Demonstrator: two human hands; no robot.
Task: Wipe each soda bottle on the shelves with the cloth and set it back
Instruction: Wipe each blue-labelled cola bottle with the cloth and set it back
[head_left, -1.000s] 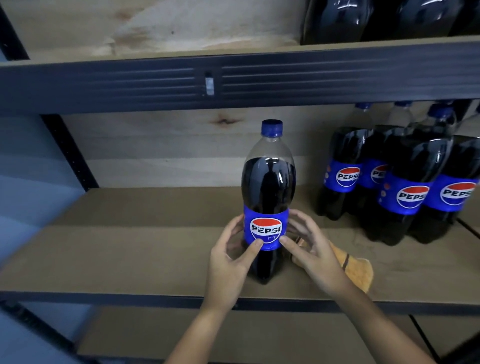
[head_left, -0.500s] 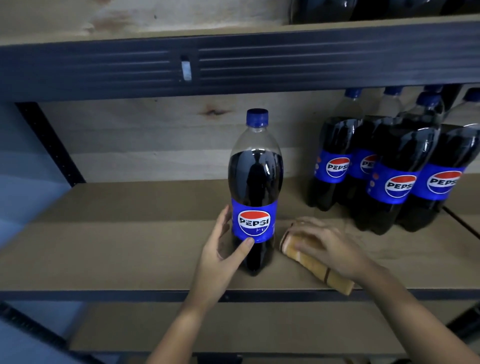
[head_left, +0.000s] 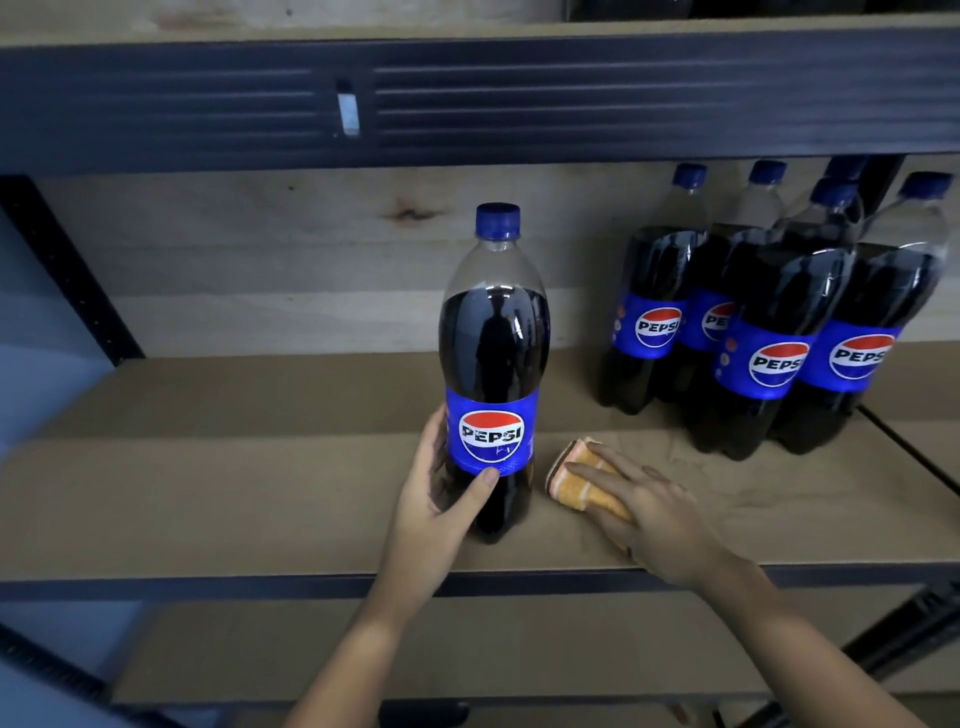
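Shelf (head_left: 208, 493) — left hand (head_left: 431, 499) grips bottle (head_left: 493, 374), right hand (head_left: 644, 504) on cloth (head_left: 576, 480).

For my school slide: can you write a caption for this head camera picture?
Left hand grips a bottle on the shelf; right hand rests on the cloth.

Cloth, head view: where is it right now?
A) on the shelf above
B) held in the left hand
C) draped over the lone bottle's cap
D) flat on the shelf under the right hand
D: the folded cloth lies on the shelf board beside the lone bottle, with the right hand resting on it; the left hand grips the bottle.
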